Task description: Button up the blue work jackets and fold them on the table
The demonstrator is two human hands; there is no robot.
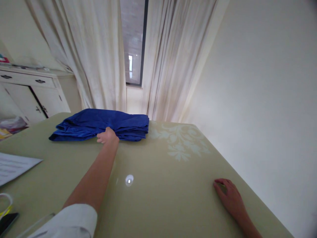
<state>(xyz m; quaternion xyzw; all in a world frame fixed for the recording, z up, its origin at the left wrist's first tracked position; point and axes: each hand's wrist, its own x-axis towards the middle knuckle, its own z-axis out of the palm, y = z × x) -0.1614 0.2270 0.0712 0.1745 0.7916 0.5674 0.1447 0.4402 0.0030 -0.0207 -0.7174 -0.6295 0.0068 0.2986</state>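
A folded bundle of shiny dark-blue cloth [104,120] lies across the far left part of the table [153,198], its layers stacked and creased. My left hand [108,135] is stretched out to the middle of its near edge, fingers closed on the fabric. Part of those fingers is hidden by the hand itself. Away from the cloth, my right hand [229,195] rests on the tabletop near the right edge. Its fingers are curled, with thumb and index tip meeting in a loop, and nothing held shows there.
A printed sheet of paper [17,167] lies at the left. Nearer are a dark phone-like object [8,224] and a white cable loop [6,198]. Beyond the table stand a white cabinet [37,86] and long curtains [99,49]. A wall [267,99] runs along the right.
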